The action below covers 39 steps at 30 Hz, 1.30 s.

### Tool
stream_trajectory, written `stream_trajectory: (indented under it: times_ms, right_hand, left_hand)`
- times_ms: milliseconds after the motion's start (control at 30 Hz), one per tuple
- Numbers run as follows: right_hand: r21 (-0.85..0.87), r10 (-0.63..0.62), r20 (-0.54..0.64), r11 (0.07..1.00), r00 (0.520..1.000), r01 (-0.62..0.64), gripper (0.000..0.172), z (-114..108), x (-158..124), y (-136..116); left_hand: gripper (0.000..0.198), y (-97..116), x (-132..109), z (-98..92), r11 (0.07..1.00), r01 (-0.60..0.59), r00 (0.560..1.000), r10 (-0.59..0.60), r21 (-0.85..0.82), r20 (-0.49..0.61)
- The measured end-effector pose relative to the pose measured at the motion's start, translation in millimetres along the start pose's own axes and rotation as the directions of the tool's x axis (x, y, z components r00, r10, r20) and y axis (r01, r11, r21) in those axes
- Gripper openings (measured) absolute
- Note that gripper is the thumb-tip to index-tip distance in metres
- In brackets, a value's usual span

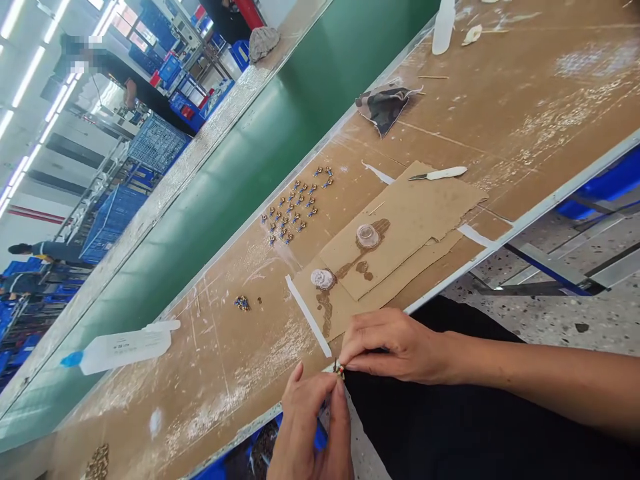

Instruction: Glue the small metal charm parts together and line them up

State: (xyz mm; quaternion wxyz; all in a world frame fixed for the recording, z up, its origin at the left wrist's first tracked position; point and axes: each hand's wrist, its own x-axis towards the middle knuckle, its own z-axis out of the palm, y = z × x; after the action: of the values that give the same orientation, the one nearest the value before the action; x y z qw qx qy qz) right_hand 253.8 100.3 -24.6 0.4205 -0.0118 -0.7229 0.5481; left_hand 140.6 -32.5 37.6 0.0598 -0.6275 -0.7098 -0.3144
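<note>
At the near edge of the worn brown workbench (500, 100), my left hand (310, 427) and my right hand (395, 347) meet, both pinched on one tiny part (339, 368) with red and dark bits. The fingers hide most of it. Farther out on the bench, several small blue-and-gold parts (295, 207) stand in neat rows. A few loose ones (243, 303) lie nearer to me.
Two cardboard sheets (415, 213) carry two small clear caps (369, 235) and brown stains. A white-handled knife (440, 174), a rag (384, 107), a white bottle (443, 27) and a lying squeeze bottle with a blue tip (120, 348) sit around. A green conveyor belt (240, 180) runs alongside; blue crates stand beyond.
</note>
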Motion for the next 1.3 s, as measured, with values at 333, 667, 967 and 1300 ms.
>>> stream_trajectory:
  times_ms: [333, 667, 967, 1300]
  right_hand:
    - [-0.057, -0.022, 0.005, 0.998, 1.0, 0.022, 0.011, -0.3, -3.3, -0.6]
    - [-0.029, 0.032, -0.022, 0.999, 0.999, -0.033, 0.012, -3.6, -1.5, -2.2]
    - [0.173, 0.222, 0.039, 0.959, 0.974, -0.225, 0.014, 4.0, -7.4, 3.1]
    - [0.178, 0.149, 0.057, 0.971, 0.987, -0.157, 0.016, 3.7, -4.8, 0.3]
  left_hand:
    - [0.011, 15.2, 6.9, -0.2, 0.995, 0.011, 0.999, -0.006, 0.102, -0.048]
    - [0.018, 0.7, 0.4, -1.8, 0.986, -0.115, 0.979, 0.133, 0.125, -0.155]
    - [0.026, 1.0, -13.7, -2.1, 0.944, -0.24, 0.959, 0.267, 0.225, -0.095]
    - [0.03, 0.0, -14.6, -4.1, 0.896, -0.334, 0.929, 0.365, 0.292, -0.057]
